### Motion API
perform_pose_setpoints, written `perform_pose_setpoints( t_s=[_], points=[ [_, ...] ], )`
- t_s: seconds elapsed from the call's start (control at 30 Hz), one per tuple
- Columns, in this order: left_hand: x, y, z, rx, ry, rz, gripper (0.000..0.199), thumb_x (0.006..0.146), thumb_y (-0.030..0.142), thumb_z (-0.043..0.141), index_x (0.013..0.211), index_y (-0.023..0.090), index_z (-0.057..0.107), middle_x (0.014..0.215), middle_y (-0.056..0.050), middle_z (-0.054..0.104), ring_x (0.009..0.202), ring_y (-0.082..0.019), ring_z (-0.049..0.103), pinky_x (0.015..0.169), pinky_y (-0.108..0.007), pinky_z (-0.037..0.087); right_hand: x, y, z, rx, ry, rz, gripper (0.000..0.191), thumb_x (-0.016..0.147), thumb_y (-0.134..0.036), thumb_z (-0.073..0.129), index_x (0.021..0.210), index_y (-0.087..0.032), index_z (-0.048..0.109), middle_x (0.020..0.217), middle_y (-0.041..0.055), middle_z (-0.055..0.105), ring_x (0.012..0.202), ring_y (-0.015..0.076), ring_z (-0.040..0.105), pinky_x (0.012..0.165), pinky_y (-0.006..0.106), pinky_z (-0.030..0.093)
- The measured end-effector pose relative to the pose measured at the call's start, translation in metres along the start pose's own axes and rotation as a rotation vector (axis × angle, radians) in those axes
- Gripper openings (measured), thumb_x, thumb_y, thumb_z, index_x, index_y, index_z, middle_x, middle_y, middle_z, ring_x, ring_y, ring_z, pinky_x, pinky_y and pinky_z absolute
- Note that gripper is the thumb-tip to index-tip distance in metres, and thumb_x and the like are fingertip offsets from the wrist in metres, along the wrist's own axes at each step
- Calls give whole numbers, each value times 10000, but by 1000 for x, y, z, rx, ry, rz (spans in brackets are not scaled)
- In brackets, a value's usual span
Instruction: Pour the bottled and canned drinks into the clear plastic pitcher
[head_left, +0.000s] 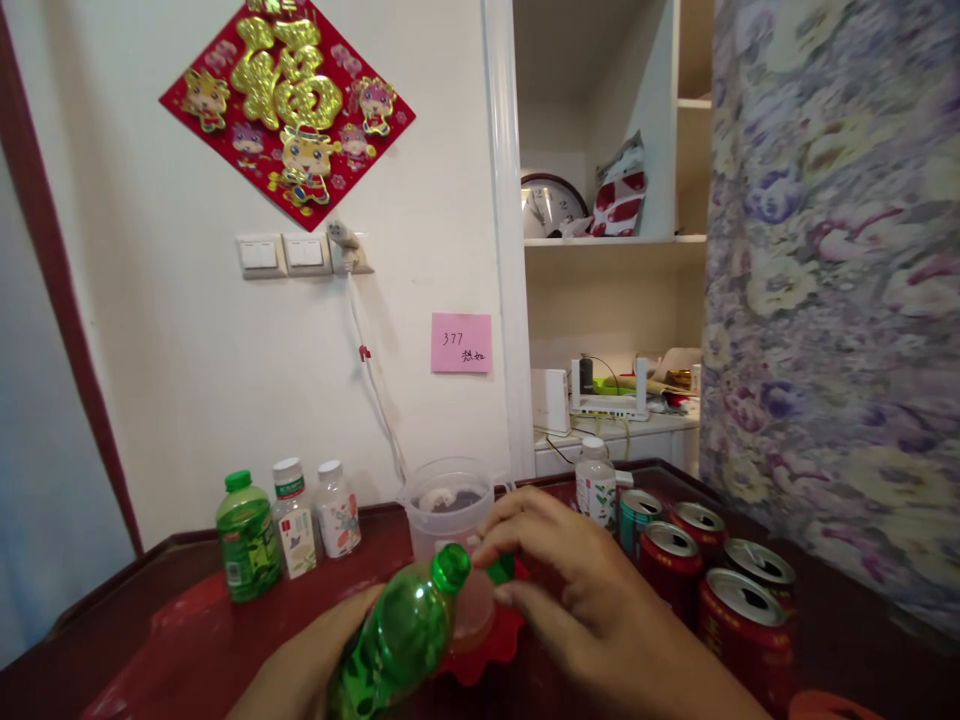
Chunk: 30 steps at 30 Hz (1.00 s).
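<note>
A green plastic bottle (409, 630) leans to the right in my left hand (304, 660), its mouth uncapped. My left fingers are wrapped round its body and partly hidden behind it. Just right of the bottle's mouth, my right hand (592, 590) pinches a green bottle cap (501, 568) between thumb and fingers. Behind both hands stands a translucent plastic pitcher (450, 472), with something dark and a pale lump inside. Its lower part is largely covered by the bottle and my right hand. A red, wavy-edged piece (480, 660) shows beneath the bottle and cap.
At the left stand a capped green bottle (247, 545) and two clear, white-capped bottles (298, 535). Several opened drink cans (742, 620) crowd the right side, near another white-capped bottle (596, 485). A dark red table (180, 640) holds them. A floral curtain (832, 300) hangs at right.
</note>
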<state>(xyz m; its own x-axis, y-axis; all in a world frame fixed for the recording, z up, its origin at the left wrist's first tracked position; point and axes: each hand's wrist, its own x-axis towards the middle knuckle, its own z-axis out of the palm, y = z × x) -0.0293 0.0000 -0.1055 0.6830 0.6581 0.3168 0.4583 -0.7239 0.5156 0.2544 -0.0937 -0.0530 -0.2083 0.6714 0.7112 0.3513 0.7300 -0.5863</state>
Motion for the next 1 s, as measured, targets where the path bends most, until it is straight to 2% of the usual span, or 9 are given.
perform_pose_setpoints(
  t_s=[0.1, 0.2, 0.3, 0.4, 0.6, 0.8, 1.0],
  points=[
    [4, -9, -25, 106, 83, -19, 776, 851, 497, 722, 1574, 330, 493, 1485, -96, 690, 1306, -359, 696, 1121, -519, 570, 0, 1, -6, -25, 154, 4, 290, 935, -60, 587, 1088, -276, 706, 1162, -30, 638, 1130, 109, 606, 1008, 215, 443],
    [17, -17, -60, 321, 224, -21, 727, 866, 480, 707, 1541, 295, 510, 1502, -126, 672, 1274, -370, 715, 1069, -520, 608, 0, 1, -11, -49, 285, 21, 208, 945, -158, 642, 1072, -299, 727, 1149, -35, 664, 1105, 115, 626, 941, 210, 475],
    [39, -17, -92, 530, 302, 16, 630, 864, 409, 663, 1472, 278, 558, 1397, -118, 736, 1188, -368, 746, 960, -491, 643, 1, 1, -16, -49, 397, 14, 186, 927, -193, 676, 1046, -319, 742, 1136, -47, 680, 1079, 111, 640, 893, 197, 488],
    [63, -14, -108, 772, 320, 37, 550, 822, 277, 594, 1370, 233, 616, 1275, -123, 780, 1132, -392, 745, 914, -526, 610, 1, 1, -18, -68, 469, -20, 198, 923, -199, 689, 1048, -341, 748, 1134, -66, 687, 1052, 94, 645, 893, 178, 484],
    [95, -13, -106, 1045, 316, 105, 597, 796, 144, 530, 1385, 164, 623, 1351, -160, 738, 1210, -392, 705, 1037, -576, 513, 0, -2, -23, -80, 508, -44, 218, 933, -186, 689, 1067, -348, 744, 1142, -70, 681, 1008, 85, 632, 902, 173, 481],
    [108, -17, -99, 1130, 376, 247, 597, 836, 32, 448, 1373, 187, 658, 1404, -173, 721, 1312, -391, 660, 1180, -663, 347, 0, -6, -27, -76, 555, -43, 204, 912, -184, 688, 1032, -336, 751, 1102, -69, 683, 952, 84, 628, 885, 173, 488],
    [117, -19, -100, 1212, 411, 353, 614, 901, -23, 381, 1393, 227, 649, 1438, -145, 710, 1395, -376, 613, 1245, -688, 253, 0, -8, -30, -85, 557, -21, 178, 896, -187, 689, 1006, -310, 757, 1074, -42, 685, 936, 112, 633, 862, 223, 495]
  ],
)
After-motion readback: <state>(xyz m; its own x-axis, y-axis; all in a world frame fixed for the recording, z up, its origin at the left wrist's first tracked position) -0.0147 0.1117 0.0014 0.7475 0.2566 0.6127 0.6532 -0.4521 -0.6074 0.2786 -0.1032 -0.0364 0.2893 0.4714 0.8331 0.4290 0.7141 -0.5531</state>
